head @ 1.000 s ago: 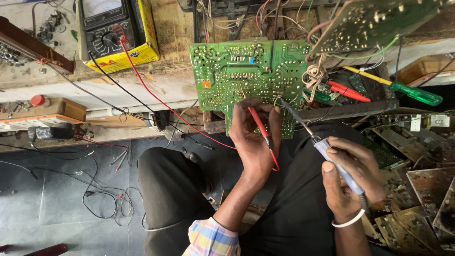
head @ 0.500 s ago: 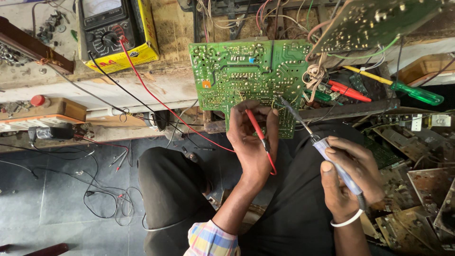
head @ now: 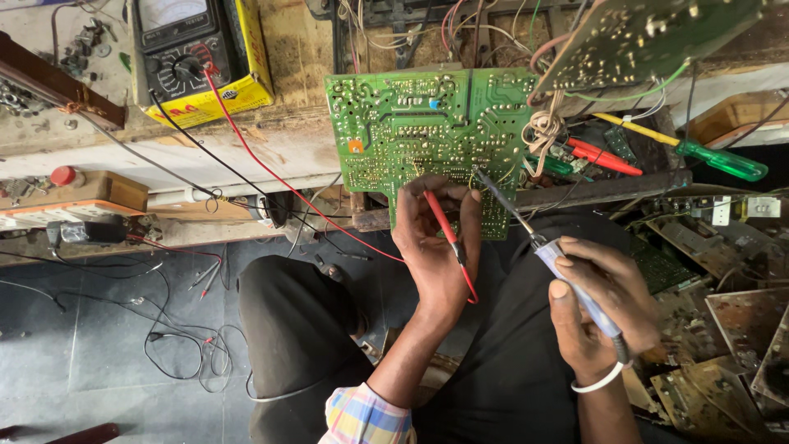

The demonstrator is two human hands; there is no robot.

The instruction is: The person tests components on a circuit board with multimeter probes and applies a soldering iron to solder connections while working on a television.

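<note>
A green circuit board [head: 427, 131] lies solder side up at the bench's front edge. My left hand [head: 436, 247] pinches a red meter probe [head: 444, 228], its tip touching the board's lower edge. My right hand [head: 604, 308] grips a soldering iron [head: 542, 247] by its pale handle. The iron's dark tip [head: 481, 177] rests on the board just right of the probe. A red lead [head: 271, 177] runs from the probe up to a black analog multimeter in a yellow case [head: 185, 53].
A second green board [head: 641, 37] hangs tilted at top right with bundled wires. Red and green-handled screwdrivers [head: 723, 160] lie on the bench to the right. Old boards [head: 740, 329] pile up at right. Loose cables [head: 164, 337] trail on the grey floor. My black-trousered knees [head: 296, 329] sit below.
</note>
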